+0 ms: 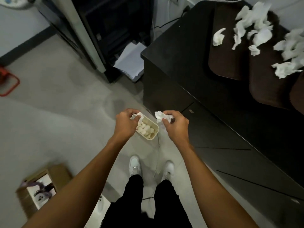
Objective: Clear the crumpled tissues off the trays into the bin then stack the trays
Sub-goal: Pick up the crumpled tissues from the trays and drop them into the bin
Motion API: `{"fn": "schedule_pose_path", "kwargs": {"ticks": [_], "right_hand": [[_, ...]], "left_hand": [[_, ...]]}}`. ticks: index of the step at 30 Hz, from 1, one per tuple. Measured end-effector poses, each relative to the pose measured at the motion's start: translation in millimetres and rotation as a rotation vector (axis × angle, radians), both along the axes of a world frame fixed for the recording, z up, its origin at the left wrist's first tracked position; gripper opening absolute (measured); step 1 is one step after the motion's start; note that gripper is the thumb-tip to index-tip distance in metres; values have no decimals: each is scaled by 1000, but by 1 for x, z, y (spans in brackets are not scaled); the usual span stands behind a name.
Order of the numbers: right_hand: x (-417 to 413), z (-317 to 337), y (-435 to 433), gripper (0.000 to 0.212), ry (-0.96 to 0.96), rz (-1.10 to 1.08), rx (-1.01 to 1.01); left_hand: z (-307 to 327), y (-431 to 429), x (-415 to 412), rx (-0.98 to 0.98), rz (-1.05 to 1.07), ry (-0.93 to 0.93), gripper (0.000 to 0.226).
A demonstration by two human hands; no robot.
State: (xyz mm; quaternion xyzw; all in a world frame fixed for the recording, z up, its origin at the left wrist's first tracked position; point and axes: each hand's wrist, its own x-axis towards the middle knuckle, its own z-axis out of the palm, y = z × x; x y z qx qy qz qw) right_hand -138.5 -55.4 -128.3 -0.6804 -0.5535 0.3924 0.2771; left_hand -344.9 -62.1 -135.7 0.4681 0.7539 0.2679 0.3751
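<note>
A small cream bin (152,125) stands on the floor ahead of my feet, holding several crumpled white tissues. My left hand (125,122) hovers over the bin's left end and grips a tissue (137,116). My right hand (176,124) is just right of the bin and grips another crumpled tissue (160,117). On the black cabinet top at the upper right lie dark brown trays (228,63). Several crumpled tissues (256,30) are scattered over them.
The black cabinet (189,76) fills the right side, its corner close to my right hand. A printer stand with paper (130,63) is at the top middle. A cardboard box (41,186) sits at the lower left. A red frame (9,86) is at the left edge. Grey floor lies between.
</note>
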Motion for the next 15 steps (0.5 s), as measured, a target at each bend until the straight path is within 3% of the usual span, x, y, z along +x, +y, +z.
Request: {"fn": "schedule_pose_path", "kwargs": {"ticks": [7, 15], "right_hand": [[-13, -64, 27, 21, -25, 68, -70], [-34, -186, 59, 24, -69, 113, -186]], "left_hand": [[-66, 17, -7, -35, 138, -25, 19], [-186, 36, -24, -90, 246, -45, 18]]}}
